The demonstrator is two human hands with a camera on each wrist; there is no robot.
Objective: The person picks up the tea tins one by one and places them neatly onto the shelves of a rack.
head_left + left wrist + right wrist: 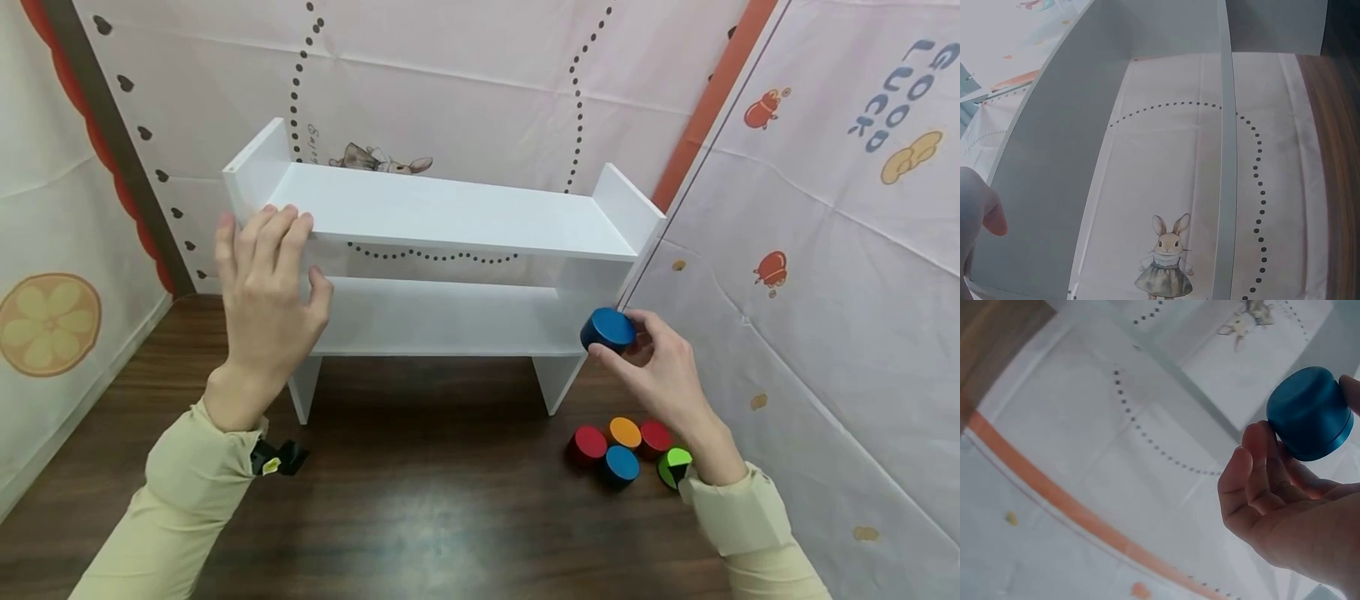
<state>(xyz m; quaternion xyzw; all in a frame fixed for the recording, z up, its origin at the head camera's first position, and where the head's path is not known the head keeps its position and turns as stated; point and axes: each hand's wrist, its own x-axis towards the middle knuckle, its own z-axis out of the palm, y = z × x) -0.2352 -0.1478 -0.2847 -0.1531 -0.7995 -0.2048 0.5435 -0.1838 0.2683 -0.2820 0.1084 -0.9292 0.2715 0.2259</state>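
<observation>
A blue round tin is pinched between the thumb and fingers of my right hand, in front of the right end of a white two-tier shelf. In the right wrist view, a lid-like seam rings the tin near one end. At the shelf's left end, my left hand rests its extended fingers at the front corner of the upper board, thumb held apart. Part of that hand shows at the edge of the left wrist view, beside the board.
On the dark wood floor, several round tins stand grouped at the right: a red tin, an orange tin, another blue tin and a green tin partly behind the right wrist. Printed cloth walls enclose the shelf.
</observation>
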